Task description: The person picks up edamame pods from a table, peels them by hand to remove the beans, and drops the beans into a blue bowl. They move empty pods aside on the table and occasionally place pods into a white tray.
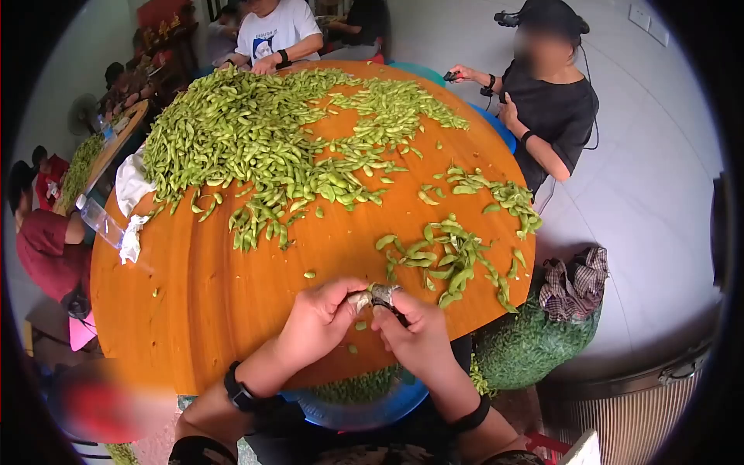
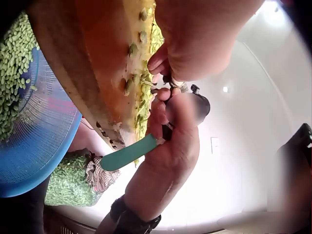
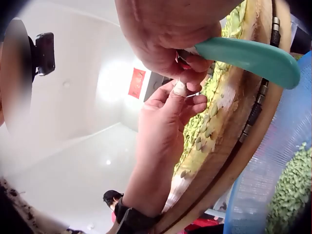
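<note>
Step, by my read: splitting one edamame pod (image 1: 372,297) at the table's (image 1: 225,310) 6 o'clock edge, left hand (image 1: 316,319) grip pinched on it, right hand (image 1: 418,335) grip clamped round a teal-handled knife (image 2: 129,155). Next likely calls for tipping the beans into the blue basket (image 1: 360,409) below, then taking a fresh one from the loose pods (image 1: 457,260) at 2 o'clock. Print on the white shirt (image 1: 275,35) at 12 o'clock is too small to read.
</note>
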A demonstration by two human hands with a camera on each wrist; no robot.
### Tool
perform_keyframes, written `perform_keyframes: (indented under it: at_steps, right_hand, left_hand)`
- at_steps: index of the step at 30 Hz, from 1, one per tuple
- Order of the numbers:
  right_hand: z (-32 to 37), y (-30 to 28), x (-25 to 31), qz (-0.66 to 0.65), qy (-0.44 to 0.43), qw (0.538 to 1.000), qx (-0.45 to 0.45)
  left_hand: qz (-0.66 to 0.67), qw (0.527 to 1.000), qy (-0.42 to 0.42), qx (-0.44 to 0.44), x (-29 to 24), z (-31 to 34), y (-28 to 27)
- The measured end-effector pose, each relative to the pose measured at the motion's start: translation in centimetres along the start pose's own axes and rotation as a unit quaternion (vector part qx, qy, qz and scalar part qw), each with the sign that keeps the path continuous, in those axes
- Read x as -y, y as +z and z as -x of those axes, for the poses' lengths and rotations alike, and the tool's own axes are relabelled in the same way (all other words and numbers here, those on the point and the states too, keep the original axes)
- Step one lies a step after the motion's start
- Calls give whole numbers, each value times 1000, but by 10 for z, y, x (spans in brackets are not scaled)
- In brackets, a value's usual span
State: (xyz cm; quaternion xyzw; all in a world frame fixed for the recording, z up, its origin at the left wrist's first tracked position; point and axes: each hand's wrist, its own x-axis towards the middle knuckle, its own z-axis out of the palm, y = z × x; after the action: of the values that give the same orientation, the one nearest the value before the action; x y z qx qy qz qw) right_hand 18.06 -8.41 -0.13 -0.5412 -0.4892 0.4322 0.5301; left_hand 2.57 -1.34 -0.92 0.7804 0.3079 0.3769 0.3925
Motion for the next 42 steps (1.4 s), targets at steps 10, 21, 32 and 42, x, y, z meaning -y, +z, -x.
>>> perform_keyframes:
  at_steps: [10,21,32,42]
  right_hand:
    - [3,-7,-1,7,24,1000,-9]
    - [2,-11,1,-94,100,990,28]
    - [6,-4,-18,66,-39,997,-4]
    - [-4,-25,-19,293,-204,931,-78]
  left_hand:
    - [-232,967,96,38,-15,-3,0]
    - [198,969,-119,86,10,-1,1]
    - [-69,995,-15,63,-6,-3,1]
    - [-352,934,35,43,-18,19,-14]
